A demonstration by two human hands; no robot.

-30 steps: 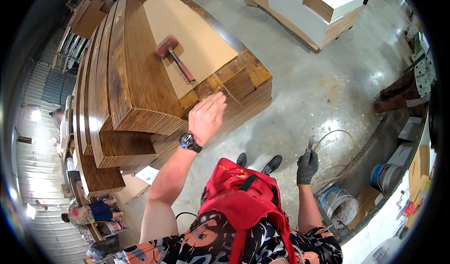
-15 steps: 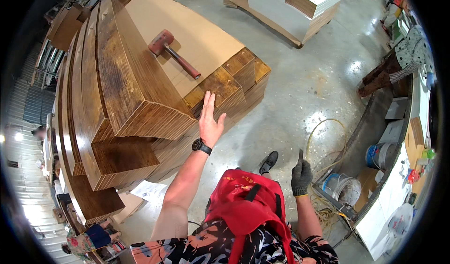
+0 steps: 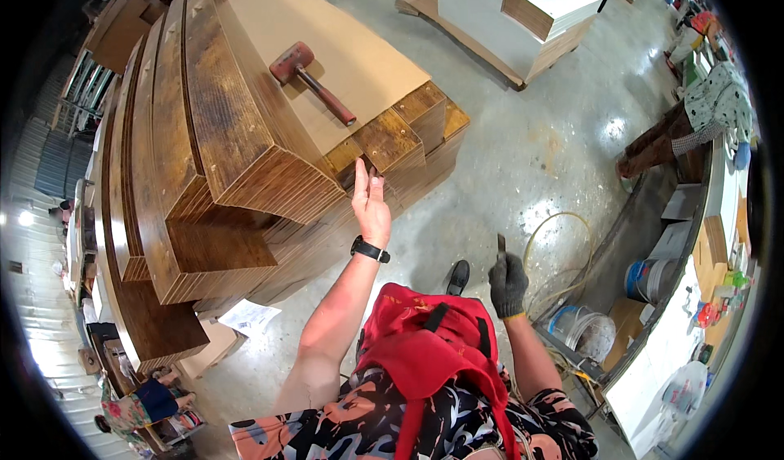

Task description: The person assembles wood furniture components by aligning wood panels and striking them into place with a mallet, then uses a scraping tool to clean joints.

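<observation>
My left hand (image 3: 373, 215), bare and with a black watch at the wrist, has its fingers stretched out at the end of a stack of brown wood-grain panels (image 3: 392, 143). Its fingertips reach the panel edges, where I cannot tell how firmly they touch. A dark knit glove covers my right hand (image 3: 510, 287), which is closed around a small tool with a flat narrow blade (image 3: 501, 244) pointing up; its handle is hidden in the fist. On the cardboard sheet (image 3: 359, 44) over the stack lies a mallet (image 3: 314, 84) with a dull red head and handle.
Thick wood-grain boards (image 3: 229, 125) stand along the left. A white-and-grey cabinet piece (image 3: 482, 19) sits at the back. To the right are a workbench (image 3: 653, 378), buckets (image 3: 584, 329), a yellow hose (image 3: 563, 215) and another person (image 3: 710, 109). Paper (image 3: 249, 317) lies lower left.
My left hand has turned, its fingers now at the panel edges rather than over the top. My right hand with the bladed tool has moved slightly left and up.
</observation>
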